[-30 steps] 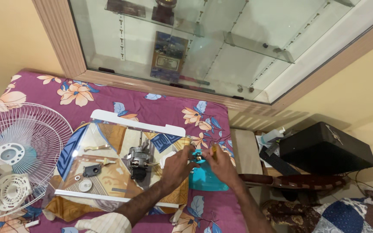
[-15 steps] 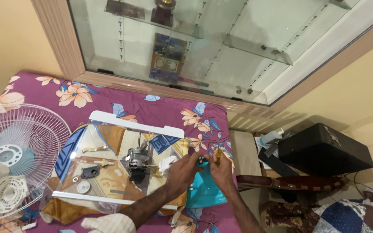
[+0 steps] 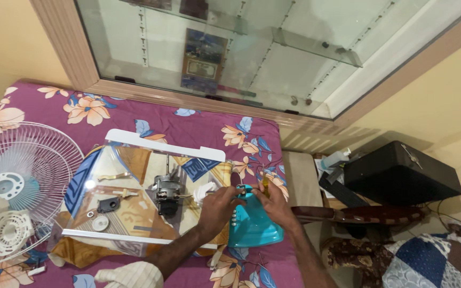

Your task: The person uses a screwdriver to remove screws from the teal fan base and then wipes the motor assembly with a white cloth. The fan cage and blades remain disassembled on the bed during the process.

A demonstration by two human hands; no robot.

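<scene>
A teal plastic fan housing [image 3: 253, 224] lies on the floral purple bedsheet [image 3: 188, 125]. My left hand [image 3: 217, 207] grips its upper left edge. My right hand [image 3: 274, 204] rests on its upper right part and holds a small yellow-handled tool [image 3: 265, 186], probably a screwdriver. Just left of my left hand a grey fan motor [image 3: 165, 193] with wires lies on a patterned tray with a white rim [image 3: 166, 144]. A white plastic piece [image 3: 204, 191] lies between the motor and my left hand.
On the tray lie a black part [image 3: 108, 204], a small white disc [image 3: 100, 223] and thin metal pieces [image 3: 114, 177]. A white fan grille [image 3: 25, 176] and a white cover [image 3: 6, 234] lie at the left. A black case [image 3: 401, 173] stands at the right, a glass cabinet [image 3: 252, 50] behind.
The view has shifted slightly. Both hands have stayed on the teal housing, drawing a little closer together at its top edge.
</scene>
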